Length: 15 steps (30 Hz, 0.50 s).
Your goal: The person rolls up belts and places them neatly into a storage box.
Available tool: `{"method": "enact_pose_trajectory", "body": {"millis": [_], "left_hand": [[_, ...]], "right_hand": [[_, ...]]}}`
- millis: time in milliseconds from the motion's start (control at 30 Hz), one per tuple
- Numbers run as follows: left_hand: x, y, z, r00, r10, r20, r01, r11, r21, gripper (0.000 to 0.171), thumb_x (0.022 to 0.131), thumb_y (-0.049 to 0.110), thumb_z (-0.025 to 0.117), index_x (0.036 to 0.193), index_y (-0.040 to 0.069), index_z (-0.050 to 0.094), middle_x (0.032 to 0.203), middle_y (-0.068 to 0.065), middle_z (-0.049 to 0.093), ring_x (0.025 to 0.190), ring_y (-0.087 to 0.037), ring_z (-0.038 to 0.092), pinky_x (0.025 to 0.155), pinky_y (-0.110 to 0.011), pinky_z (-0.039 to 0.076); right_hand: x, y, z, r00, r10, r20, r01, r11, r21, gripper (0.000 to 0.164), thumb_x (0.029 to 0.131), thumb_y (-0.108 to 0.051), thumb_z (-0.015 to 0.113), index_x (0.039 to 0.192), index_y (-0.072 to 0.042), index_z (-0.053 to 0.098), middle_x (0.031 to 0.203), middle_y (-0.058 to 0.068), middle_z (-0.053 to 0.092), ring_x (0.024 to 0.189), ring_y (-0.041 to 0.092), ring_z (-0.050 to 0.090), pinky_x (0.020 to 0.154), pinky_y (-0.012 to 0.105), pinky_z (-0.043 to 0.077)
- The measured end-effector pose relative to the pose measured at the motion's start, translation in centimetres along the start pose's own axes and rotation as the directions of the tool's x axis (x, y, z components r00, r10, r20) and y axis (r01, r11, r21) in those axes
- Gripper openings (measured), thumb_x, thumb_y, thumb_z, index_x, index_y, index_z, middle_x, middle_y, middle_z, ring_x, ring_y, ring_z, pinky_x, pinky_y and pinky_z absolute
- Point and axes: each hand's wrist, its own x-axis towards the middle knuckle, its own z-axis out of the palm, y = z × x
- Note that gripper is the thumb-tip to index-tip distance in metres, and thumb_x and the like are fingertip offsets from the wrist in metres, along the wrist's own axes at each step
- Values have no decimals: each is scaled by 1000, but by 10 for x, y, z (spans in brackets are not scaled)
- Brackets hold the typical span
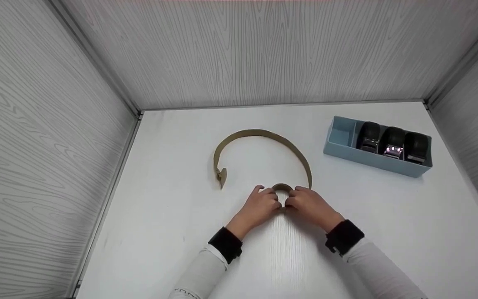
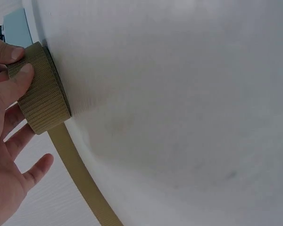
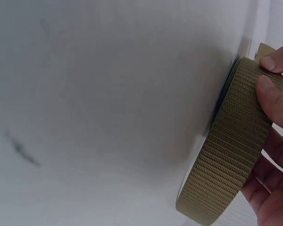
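Note:
A khaki webbing belt [image 1: 259, 133] lies in a wide arc on the white table, standing on its edge. Its near part is wound into a coil [image 2: 43, 94] between both hands. With thumb and fingers, the left hand [image 1: 259, 206] pinches the coil's left side, its little finger sticking out. On the opposite side the right hand [image 1: 310, 205] pinches the same coil, thumb against the ribbed outer face [image 3: 231, 141]. The two thumbs are close together at the near side. At the belt's far end, on the left, a folded tab [image 1: 222, 176] rests on the table.
At the back right stands a light blue box [image 1: 371, 162] with compartments. Three of them hold dark rolled items with shiny metal parts [image 1: 393, 150]; the leftmost compartment [image 1: 341, 132] shows its bare bottom. Pale wood-grain panels [image 1: 239, 54] rise behind the table and at both sides.

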Motion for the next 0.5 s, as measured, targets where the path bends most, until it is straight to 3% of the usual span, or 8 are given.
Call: {"method": "enact_pose_trajectory", "body": {"millis": [233,500], "left_hand": [[-4,-11,-1,996,69,48,-64,993,-99,16,91,23,64,83,28,77,89,12,69,93,-11,62,93,-39,43],[-5,-12,-3,997,80,14,-79,995,-67,13,88,23,67,80,27,77,85,11,69,84,-11,63,87,-36,44]], "right_hand": [[-5,10,-3,1000,2,29,-5,991,135,17,75,-2,82,91,-7,76,98,6,68,88,18,63,73,35,52],[-3,5,0,1000,-15,3,15,990,139,11,79,1,76,88,-6,76,95,9,69,88,22,64,73,35,52]]}}
